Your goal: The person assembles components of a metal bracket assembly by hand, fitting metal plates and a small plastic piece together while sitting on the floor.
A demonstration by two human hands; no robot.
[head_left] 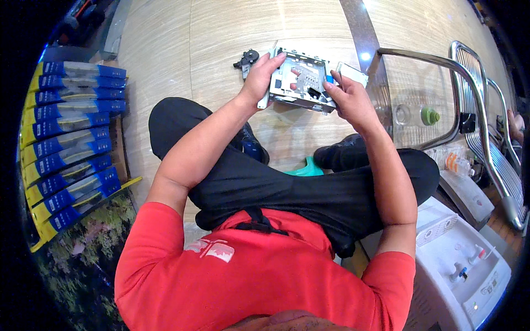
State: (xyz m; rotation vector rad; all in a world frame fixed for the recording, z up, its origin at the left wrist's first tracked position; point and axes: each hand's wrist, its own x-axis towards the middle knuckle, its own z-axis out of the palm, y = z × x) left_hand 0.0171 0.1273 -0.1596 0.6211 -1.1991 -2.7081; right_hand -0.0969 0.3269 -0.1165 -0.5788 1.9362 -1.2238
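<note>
Out in front of my bent knees, I hold a boxy silver metal chassis (303, 77) of some electronic device between both hands. Its top is uncovered, with a perforated plate, dark parts and a bit of blue inside. My left hand (260, 81) grips the left side, the thumb over the top edge. At the right side my right hand (351, 100) is closed on the near corner, with a small dark piece by its fingers that I cannot make out. A black round part (249, 57) lies on the floor beyond my left hand. Behind my right hand shows a pale flat panel (353, 73).
At the left stands a rack of blue and yellow packets (72, 127). A chrome-framed chair (472, 83) fills the right, with a green-capped bottle (429, 116) by it. A white water dispenser (452, 259) lies near right. Something green (307, 167) sits between my shoes.
</note>
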